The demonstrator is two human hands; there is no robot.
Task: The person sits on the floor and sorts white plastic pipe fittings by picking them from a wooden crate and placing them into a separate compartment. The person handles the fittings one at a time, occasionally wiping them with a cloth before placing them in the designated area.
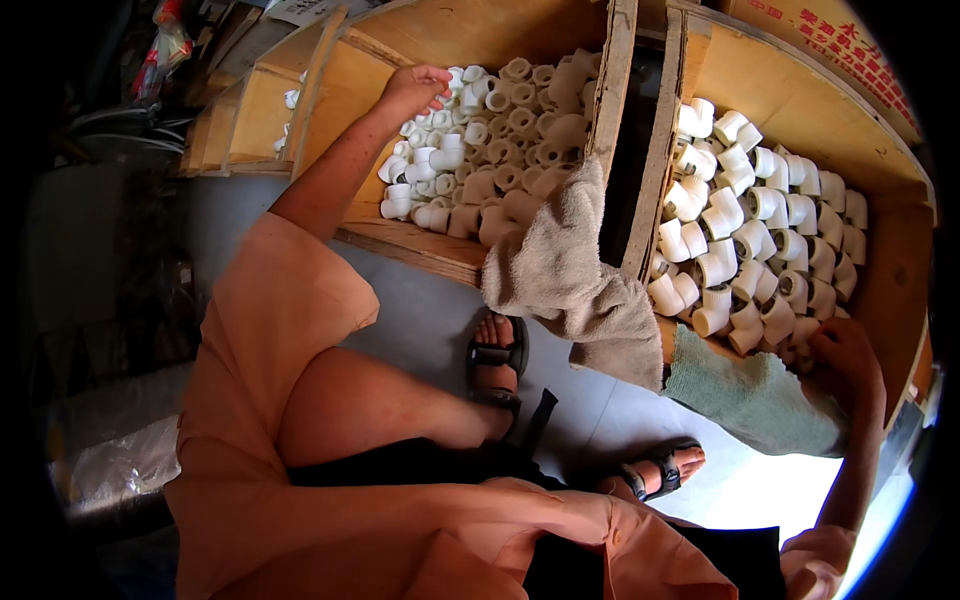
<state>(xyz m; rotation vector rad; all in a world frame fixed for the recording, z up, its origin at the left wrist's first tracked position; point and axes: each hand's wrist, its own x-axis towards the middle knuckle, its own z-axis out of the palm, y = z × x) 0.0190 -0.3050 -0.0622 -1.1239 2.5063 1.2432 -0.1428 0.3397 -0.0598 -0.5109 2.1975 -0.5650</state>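
- In the right bin (760,80), a heap of white elbow fittings (768,203), chunky and bent, with open ends pointing many ways and dark inside in places.
- In the left bin (412,246), a second heap, of white fittings (447,152) in mixed shapes: elbows toward the near side, short ring-like pieces in the middle and toward the back.
- Reaching in over the left heap with the left hand (412,94), knuckles upward, fingers pointing right, at the heap's far left edge; cannot tell from this angle the state of the grip, closed on a fitting or loose.
- Down at the near right corner of the right heap with the right hand (845,350), fingers bent and against or just over the elbows there; partly in shadow, so cannot tell the grip here either.
- Draped over the near corner of the left bin and across to the right one, a beige towel (560,250); just right of it, over the right bin's front edge, a green cloth (745,390).
- Behind the right bin, a cardboard box (800,30) with red print.
- Below, grey floor (590,410) and dark open-toed sandals (655,478).
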